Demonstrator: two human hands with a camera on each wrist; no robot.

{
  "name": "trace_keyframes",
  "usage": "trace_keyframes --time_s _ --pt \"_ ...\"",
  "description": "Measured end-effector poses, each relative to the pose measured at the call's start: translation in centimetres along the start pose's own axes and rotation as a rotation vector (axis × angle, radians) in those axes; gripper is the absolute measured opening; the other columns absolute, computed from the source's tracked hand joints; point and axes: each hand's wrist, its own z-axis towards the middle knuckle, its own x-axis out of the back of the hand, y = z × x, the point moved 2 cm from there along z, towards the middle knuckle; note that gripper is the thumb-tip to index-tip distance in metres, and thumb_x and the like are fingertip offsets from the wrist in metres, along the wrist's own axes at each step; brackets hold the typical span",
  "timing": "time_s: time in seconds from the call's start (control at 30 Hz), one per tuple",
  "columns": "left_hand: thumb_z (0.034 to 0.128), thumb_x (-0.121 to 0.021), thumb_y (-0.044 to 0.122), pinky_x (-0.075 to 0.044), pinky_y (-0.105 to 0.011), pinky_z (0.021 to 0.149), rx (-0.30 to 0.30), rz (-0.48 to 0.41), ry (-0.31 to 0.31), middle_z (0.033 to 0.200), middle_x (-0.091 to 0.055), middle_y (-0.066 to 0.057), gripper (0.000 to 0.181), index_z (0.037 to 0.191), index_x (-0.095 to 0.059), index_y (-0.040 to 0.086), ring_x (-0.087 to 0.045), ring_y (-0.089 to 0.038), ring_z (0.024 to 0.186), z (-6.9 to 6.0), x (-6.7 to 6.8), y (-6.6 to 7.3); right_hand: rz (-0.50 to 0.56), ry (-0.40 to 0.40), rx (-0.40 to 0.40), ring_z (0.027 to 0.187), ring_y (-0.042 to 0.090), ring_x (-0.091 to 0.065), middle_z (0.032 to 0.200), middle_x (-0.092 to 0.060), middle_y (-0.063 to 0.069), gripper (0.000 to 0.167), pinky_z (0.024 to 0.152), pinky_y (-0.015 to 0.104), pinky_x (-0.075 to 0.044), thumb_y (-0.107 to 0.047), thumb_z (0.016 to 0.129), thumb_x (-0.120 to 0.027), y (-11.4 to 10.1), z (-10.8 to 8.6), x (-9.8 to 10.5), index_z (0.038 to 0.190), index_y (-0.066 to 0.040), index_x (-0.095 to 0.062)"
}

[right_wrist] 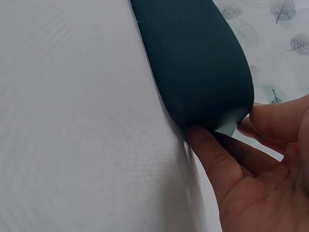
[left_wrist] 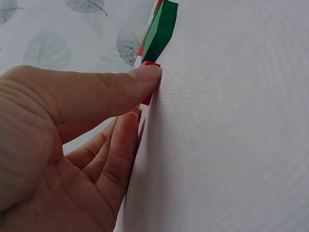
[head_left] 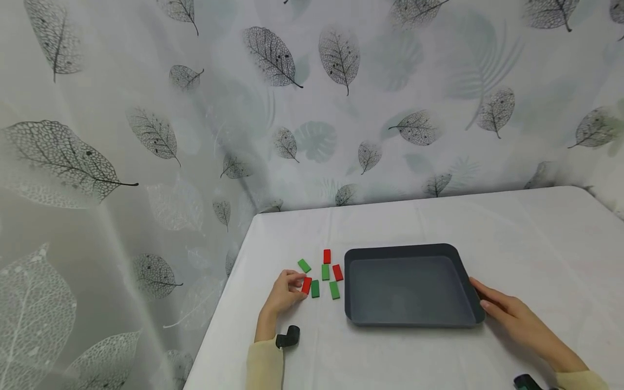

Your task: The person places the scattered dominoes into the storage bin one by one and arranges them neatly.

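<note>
Between its thumb and fingers my left hand [head_left: 284,293] pinches a red block [head_left: 306,285], low at the table surface; in the left wrist view the thumb of the hand [left_wrist: 63,125] covers much of the red block [left_wrist: 146,100]. Just right of it lies a dark green block [head_left: 315,288], with other green blocks [head_left: 325,272] and red blocks [head_left: 327,256] around. My right hand [head_left: 519,319] is at the right side of a dark grey tray [head_left: 409,325]. The right wrist view has that hand [right_wrist: 260,179] with fingers and thumb touching the corner of the tray [right_wrist: 203,63].
A white cloth covers the table [head_left: 390,357]. Behind it and on the left hangs a leaf-patterned curtain [head_left: 312,108]. The tray stands right of the blocks, its near side facing me.
</note>
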Motion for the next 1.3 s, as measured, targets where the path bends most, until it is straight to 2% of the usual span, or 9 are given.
trace_keyframes --time_s 0.23,0.4,0.5,0.63,0.77,0.93,1.13,1.3 --pt "0.0749 -0.079 -0.002 -0.049 -0.022 0.074 -0.009 0.013 0.035 0.112 -0.056 -0.009 0.041 0.115 -0.069 0.003 -0.057 -0.017 0.088 0.0 -0.1 0.0 -0.006 0.005 0.006 0.118 -0.035 -0.02 0.135 -0.023 -0.047 0.047 0.086 -0.007 -0.02 -0.012 0.102 -0.049 0.0 0.0 0.1 0.144 0.007 -0.039" --pt "0.0752 -0.079 0.001 -0.052 -0.027 0.075 0.004 0.012 0.028 0.107 -0.064 -0.011 0.043 0.116 -0.068 0.003 -0.061 -0.017 0.086 -0.2 0.3 0.3 -0.01 0.006 -0.003 0.117 -0.035 -0.02 0.134 -0.023 -0.047 0.047 0.087 -0.007 -0.02 -0.012 0.102 -0.05 0.2 -0.2 0.1 0.144 0.007 -0.04" --pt "0.0748 -0.079 0.0 -0.054 -0.028 0.074 0.011 -0.032 0.037 0.105 -0.067 -0.013 0.046 0.119 -0.066 0.0 -0.064 -0.017 0.085 -0.4 0.7 0.6 -0.008 0.002 -0.011 0.117 -0.036 -0.02 0.133 -0.023 -0.048 0.047 0.086 -0.007 -0.02 -0.013 0.102 -0.049 0.3 -0.3 0.1 0.144 0.007 -0.039" --pt "0.0767 -0.078 -0.001 -0.055 -0.025 0.07 0.006 -0.157 0.062 0.107 -0.068 -0.016 0.048 0.122 -0.064 -0.002 -0.064 -0.016 0.086 -0.9 1.3 1.6 0.001 0.003 -0.008 0.117 -0.035 -0.021 0.133 -0.024 -0.048 0.047 0.086 -0.007 -0.021 -0.012 0.102 -0.049 0.2 -0.3 0.2 0.144 0.008 -0.039" --pt "0.0796 -0.076 0.0 -0.054 -0.02 0.072 -0.046 -0.264 0.083 0.107 -0.068 -0.019 0.046 0.124 -0.063 -0.002 -0.063 -0.018 0.089 -1.3 1.6 3.3 0.002 0.011 0.006 0.118 -0.035 -0.021 0.134 -0.025 -0.047 0.047 0.087 -0.007 -0.021 -0.011 0.102 -0.049 0.0 -0.3 0.2 0.143 0.008 -0.04" --pt "0.0817 -0.075 0.001 -0.053 -0.016 0.074 -0.127 -0.318 0.095 0.112 -0.066 -0.021 0.044 0.124 -0.063 -0.002 -0.062 -0.018 0.091 -1.3 0.9 6.2 -0.006 0.017 0.004 0.118 -0.035 -0.021 0.134 -0.024 -0.047 0.047 0.089 -0.007 -0.021 -0.012 0.102 -0.049 -0.2 -0.2 0.3 0.143 0.007 -0.04" --pt "0.0833 -0.074 0.001 -0.052 -0.016 0.075 -0.148 -0.378 0.061 0.112 -0.066 -0.023 0.045 0.126 -0.062 -0.002 -0.063 -0.022 0.092 -1.2 -1.2 9.9 0.003 0.02 0.026 0.12 -0.034 -0.022 0.135 -0.025 -0.046 0.046 0.089 -0.007 -0.021 -0.01 0.101 -0.05 -0.3 0.0 0.2 0.142 0.008 -0.041" --pt "0.0816 -0.075 -0.001 -0.054 -0.019 0.074 -0.165 -0.394 0.051 0.107 -0.066 -0.026 0.047 0.126 -0.061 -0.006 -0.065 -0.026 0.091 -0.6 -3.9 13.2 0.008 0.015 0.018 0.12 -0.034 -0.021 0.135 -0.025 -0.046 0.047 0.089 -0.007 -0.021 -0.012 0.102 -0.05 -0.2 0.0 0.2 0.143 0.007 -0.041"
